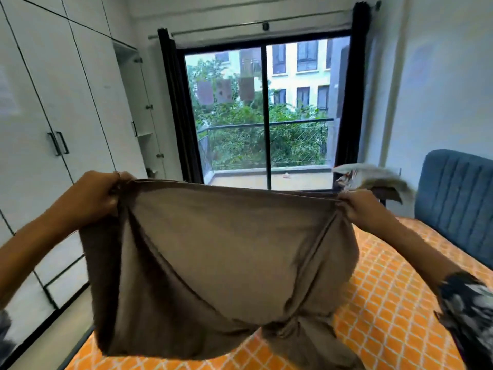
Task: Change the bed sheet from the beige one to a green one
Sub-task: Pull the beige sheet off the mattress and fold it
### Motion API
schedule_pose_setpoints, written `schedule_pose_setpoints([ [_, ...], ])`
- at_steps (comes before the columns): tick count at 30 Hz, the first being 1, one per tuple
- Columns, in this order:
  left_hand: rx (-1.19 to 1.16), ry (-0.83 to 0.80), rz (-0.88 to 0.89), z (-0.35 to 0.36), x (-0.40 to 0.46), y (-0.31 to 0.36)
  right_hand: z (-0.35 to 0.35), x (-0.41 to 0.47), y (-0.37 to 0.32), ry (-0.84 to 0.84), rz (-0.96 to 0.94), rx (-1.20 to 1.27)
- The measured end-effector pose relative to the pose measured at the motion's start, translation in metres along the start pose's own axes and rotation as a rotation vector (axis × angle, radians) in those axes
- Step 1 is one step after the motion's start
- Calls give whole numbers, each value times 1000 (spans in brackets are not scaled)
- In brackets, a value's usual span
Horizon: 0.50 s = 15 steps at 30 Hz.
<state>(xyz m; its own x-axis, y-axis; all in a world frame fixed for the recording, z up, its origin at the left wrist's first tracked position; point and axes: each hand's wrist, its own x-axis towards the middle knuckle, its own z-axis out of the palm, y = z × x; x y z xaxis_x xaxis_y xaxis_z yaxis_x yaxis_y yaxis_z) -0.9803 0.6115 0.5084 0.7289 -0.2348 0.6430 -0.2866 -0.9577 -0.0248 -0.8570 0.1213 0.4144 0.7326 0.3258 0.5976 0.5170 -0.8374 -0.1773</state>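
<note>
Between the two raised hands hangs the beige sheet point(213, 263), stretched along its top edge and sagging below in deep folds. At the upper left corner the fingers of the left hand point(93, 193) are curled tight round a bunched wad of the cloth — thumb and fingers closed on it. At the upper right corner the right hand point(360, 206) pinches the hem, its fingers folded over the edge. From those fingers the cloth drops down and gathers into a twisted knot-like bunch low on the right, close over the mattress point(386, 303), which shows an orange cover with a white lattice pattern.

Beyond the right fingers lies a pale, patterned cloth point(373, 174) — blurred, draped over something dark — and past it a blue padded headboard point(458, 198). Beyond the left fingers stand white wardrobe doors point(53, 102) with dark handles. Straight ahead, above the sheet's top edge, a black-framed glass door point(266, 116) flanked by dark curtains looks onto a balcony rail and green trees.
</note>
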Motion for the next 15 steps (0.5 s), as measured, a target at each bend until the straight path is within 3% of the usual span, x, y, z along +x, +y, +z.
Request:
schedule_pose_setpoints([
  [5, 2, -29, -71, -7, -29, -36, 11, -17, -46, 112, -82, 58],
  [10, -23, -19, -188, -2, -51, -64, 19, -33, -75, 208, -24, 127],
  [15, -135, -186, -274, 8, -56, -71, 41, -38, -82, 133, 48, 72],
])
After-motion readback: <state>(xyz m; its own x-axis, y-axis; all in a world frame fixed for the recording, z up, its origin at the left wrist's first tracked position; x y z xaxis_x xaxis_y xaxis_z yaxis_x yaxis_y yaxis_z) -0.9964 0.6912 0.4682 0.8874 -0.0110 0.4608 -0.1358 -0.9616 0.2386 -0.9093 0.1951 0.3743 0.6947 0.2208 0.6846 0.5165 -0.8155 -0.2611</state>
